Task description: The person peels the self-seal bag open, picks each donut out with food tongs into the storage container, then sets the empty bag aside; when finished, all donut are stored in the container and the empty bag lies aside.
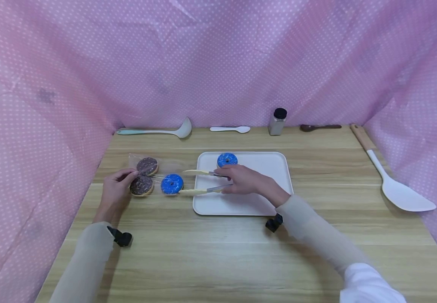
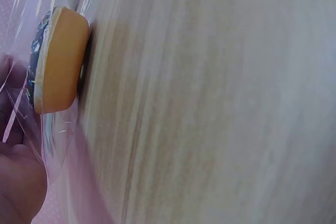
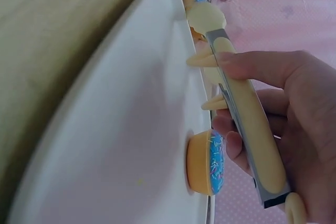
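My left hand (image 1: 114, 191) pinches the edge of a clear plastic bag (image 1: 131, 160) at the table's left. Under its film lie two chocolate-coloured doughnuts, an upper one (image 1: 147, 166) and a lower one (image 1: 141, 186). To their right is a blue sprinkled doughnut (image 1: 171, 184); whether it lies inside the bag I cannot tell. My right hand (image 1: 246, 180) grips cream-tipped tongs (image 3: 252, 129) above a white tray (image 1: 211, 206). Their spread arms point left, with the tips near the blue doughnut. Another blue doughnut (image 1: 227, 159) sits on the tray's far side.
Along the back edge lie a ladle (image 1: 182, 129), a white spoon (image 1: 241, 129) and a dark spoon (image 1: 309, 127). A black-lidded jar (image 1: 277, 123) stands between the spoons. A large white turner (image 1: 404, 195) lies at the right edge. Pink dotted cloth (image 1: 218, 63) surrounds the table.
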Motion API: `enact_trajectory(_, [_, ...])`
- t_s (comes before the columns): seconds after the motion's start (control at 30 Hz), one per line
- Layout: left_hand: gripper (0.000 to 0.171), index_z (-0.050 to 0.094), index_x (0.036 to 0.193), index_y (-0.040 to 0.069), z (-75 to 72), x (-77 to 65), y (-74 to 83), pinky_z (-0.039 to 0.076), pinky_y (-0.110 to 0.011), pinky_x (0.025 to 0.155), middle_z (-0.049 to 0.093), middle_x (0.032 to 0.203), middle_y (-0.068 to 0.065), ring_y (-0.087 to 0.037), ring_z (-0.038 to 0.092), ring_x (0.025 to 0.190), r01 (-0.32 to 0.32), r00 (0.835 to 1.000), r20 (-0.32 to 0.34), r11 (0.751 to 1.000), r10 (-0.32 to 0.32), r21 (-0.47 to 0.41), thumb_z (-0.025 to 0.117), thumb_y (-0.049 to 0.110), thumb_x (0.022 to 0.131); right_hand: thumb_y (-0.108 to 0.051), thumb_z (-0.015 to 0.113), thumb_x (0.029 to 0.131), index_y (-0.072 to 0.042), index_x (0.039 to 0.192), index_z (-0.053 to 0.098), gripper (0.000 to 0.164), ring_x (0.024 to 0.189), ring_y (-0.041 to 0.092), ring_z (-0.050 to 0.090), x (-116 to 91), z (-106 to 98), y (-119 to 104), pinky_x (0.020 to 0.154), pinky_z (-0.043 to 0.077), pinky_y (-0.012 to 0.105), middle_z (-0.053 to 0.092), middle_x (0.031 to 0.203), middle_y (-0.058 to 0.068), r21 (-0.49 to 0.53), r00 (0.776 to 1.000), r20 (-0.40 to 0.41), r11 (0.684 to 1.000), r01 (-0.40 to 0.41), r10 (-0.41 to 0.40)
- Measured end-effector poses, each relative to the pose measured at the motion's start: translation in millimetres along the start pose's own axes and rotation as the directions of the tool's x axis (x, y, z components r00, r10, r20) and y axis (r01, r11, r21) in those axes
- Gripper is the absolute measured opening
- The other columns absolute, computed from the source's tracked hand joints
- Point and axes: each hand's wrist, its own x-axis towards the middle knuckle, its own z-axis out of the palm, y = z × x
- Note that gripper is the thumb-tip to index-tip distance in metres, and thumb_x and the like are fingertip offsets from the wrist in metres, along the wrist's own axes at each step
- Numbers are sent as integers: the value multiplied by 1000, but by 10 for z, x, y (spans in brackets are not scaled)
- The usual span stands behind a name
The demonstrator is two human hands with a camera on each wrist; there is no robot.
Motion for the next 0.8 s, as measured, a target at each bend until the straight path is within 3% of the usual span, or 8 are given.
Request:
enact_trajectory(0.23, [44, 70, 106, 10, 14, 6, 7, 44, -7, 82, 68, 107, 3, -3, 56, 101, 7, 1000, -10, 1000, -7, 11, 66, 48, 85, -26, 74, 83, -11, 137, 51, 61, 93, 19, 60, 142, -71, -36, 81, 50, 29, 61, 125, 5, 2, 998, 66, 1000, 6, -6])
enact_trajectory(0.53, [36, 72, 101, 10, 26, -2, 7, 46, -8, 80, 69, 105, 1, -3, 58, 97, -12, 1000, -26, 999, 11, -48, 70, 42, 84, -26, 75, 83, -10, 138, 50, 63, 94, 19, 59, 302, -96, -76, 80, 49, 30, 62, 120, 6, -20, 995, 101, 1000, 19, -17])
enact_trajectory(0.8, [39, 71, 104, 10, 9, 0, -20, 45, -9, 82, 68, 105, 4, -4, 57, 101, 8, 1000, -23, 998, -10, -57, 70, 43, 84, -29, 73, 84, -13, 139, 50, 61, 95, 16, 57, 284, -87, -100, 82, 49, 29, 61, 124, 3, -37, 994, 107, 999, -7, 11])
